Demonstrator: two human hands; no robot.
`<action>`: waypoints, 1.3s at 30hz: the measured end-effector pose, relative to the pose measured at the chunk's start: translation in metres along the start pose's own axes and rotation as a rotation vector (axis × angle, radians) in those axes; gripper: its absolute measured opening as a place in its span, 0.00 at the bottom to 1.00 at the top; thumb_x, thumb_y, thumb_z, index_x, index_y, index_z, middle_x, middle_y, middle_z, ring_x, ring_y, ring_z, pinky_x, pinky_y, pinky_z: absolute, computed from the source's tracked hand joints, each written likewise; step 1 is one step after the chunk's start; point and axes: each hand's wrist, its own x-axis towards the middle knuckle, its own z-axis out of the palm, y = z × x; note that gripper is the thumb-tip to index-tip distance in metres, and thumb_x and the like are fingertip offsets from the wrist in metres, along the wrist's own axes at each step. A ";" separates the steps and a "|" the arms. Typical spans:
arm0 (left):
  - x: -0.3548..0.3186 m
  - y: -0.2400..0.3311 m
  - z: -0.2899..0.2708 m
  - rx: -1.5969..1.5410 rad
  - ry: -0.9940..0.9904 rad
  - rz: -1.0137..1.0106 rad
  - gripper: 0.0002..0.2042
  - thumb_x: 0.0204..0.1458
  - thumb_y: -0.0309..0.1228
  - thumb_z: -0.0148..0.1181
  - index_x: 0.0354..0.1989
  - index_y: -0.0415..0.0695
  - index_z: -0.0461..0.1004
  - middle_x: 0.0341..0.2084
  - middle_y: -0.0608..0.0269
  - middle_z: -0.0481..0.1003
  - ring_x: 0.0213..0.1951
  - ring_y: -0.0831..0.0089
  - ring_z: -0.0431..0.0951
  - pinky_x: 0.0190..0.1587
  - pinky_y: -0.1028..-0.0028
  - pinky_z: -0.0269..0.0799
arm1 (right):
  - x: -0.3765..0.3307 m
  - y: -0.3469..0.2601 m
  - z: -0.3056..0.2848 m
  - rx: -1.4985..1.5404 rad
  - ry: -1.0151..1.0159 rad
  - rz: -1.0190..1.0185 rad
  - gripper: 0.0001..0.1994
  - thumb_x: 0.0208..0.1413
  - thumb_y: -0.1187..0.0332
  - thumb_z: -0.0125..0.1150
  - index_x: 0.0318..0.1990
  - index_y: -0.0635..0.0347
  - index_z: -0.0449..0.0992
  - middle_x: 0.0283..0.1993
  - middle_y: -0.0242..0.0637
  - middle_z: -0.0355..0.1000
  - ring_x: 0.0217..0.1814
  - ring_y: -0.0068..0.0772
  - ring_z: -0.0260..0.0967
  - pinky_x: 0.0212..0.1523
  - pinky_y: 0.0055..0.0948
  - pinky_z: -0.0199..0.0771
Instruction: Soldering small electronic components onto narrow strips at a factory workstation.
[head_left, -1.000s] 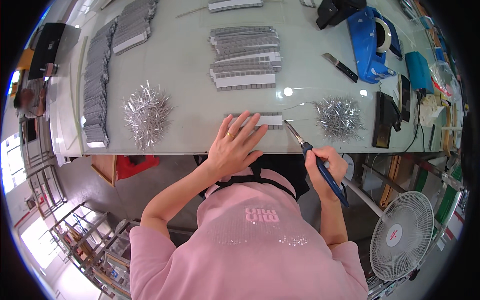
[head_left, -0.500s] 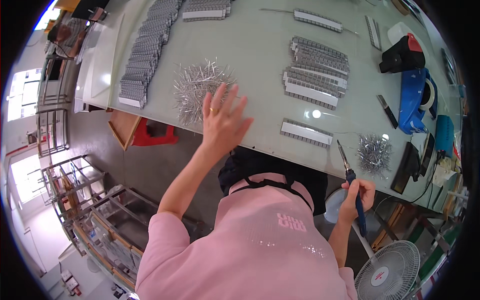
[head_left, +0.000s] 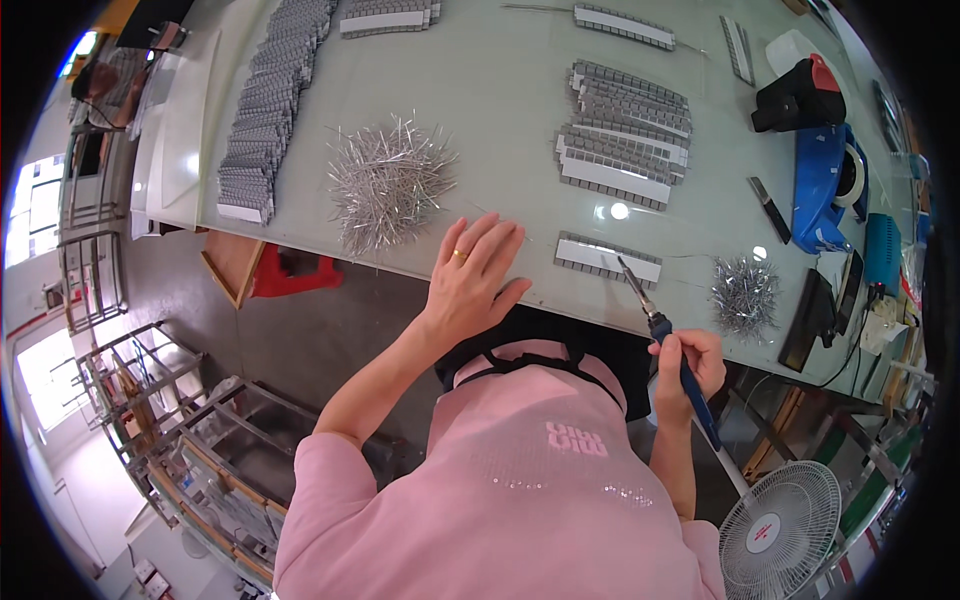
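My right hand (head_left: 690,370) is wrapped round the dark blue handle of a soldering iron (head_left: 662,328). The iron's metal tip is over the near grey segmented strip with a white band (head_left: 607,262); whether it touches I cannot tell. A thin wire runs from this strip's right end toward a small heap of silvery wire pieces (head_left: 745,295). Palm down at the table's near edge, my left hand (head_left: 475,270) has its fingers stretched out and the thumb apart. Close to its fingertips lie a few fine wire bits. A larger heap of silvery wires (head_left: 388,185) lies just beyond it, to the left.
Grey strips lie stacked in the centre right (head_left: 625,140) and in a long row at left (head_left: 262,130). On the right are a blue tape dispenser (head_left: 820,200), a black and red tool (head_left: 800,95) and a cutter knife (head_left: 770,210). A fan (head_left: 780,530) stands below right.
My left hand has drawn off the large wire heap, to the right and nearer the table edge. The soldering iron has moved left, bringing its tip over the near strip.
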 end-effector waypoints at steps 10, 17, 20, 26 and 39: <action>0.003 0.006 0.005 -0.042 0.011 0.066 0.26 0.44 0.37 0.64 0.54 0.42 0.70 0.49 0.64 0.69 0.53 0.66 0.67 0.61 0.56 0.58 | 0.014 -0.016 0.028 -0.065 -0.166 -0.039 0.05 0.53 0.76 0.60 0.33 0.66 0.69 0.25 0.36 0.72 0.25 0.22 0.72 0.28 0.19 0.69; 0.005 0.004 0.005 -0.035 -0.007 0.093 0.27 0.45 0.39 0.63 0.54 0.43 0.70 0.49 0.66 0.68 0.52 0.67 0.67 0.60 0.58 0.59 | 0.026 -0.030 0.045 -0.093 -0.192 -0.056 0.06 0.49 0.75 0.65 0.30 0.64 0.73 0.22 0.36 0.71 0.21 0.22 0.68 0.25 0.20 0.67; 0.005 0.003 0.005 -0.039 -0.011 0.097 0.27 0.45 0.39 0.63 0.54 0.43 0.70 0.49 0.66 0.68 0.52 0.67 0.67 0.60 0.58 0.59 | 0.028 -0.030 0.048 -0.101 -0.218 -0.050 0.05 0.49 0.75 0.64 0.30 0.64 0.72 0.22 0.38 0.71 0.23 0.25 0.70 0.26 0.22 0.68; 0.006 0.002 0.006 -0.059 -0.007 0.105 0.27 0.44 0.39 0.64 0.55 0.43 0.70 0.49 0.66 0.68 0.52 0.67 0.67 0.60 0.57 0.59 | 0.033 -0.024 0.052 -0.119 -0.207 -0.146 0.06 0.45 0.77 0.67 0.29 0.62 0.73 0.19 0.35 0.69 0.18 0.25 0.68 0.20 0.22 0.66; -0.010 0.012 0.012 -0.122 0.163 0.302 0.19 0.38 0.40 0.67 0.42 0.50 0.77 0.42 0.68 0.71 0.48 0.69 0.71 0.58 0.57 0.56 | 0.035 0.002 0.044 0.081 -0.183 0.033 0.05 0.50 0.76 0.62 0.29 0.63 0.70 0.21 0.30 0.67 0.23 0.19 0.69 0.23 0.22 0.67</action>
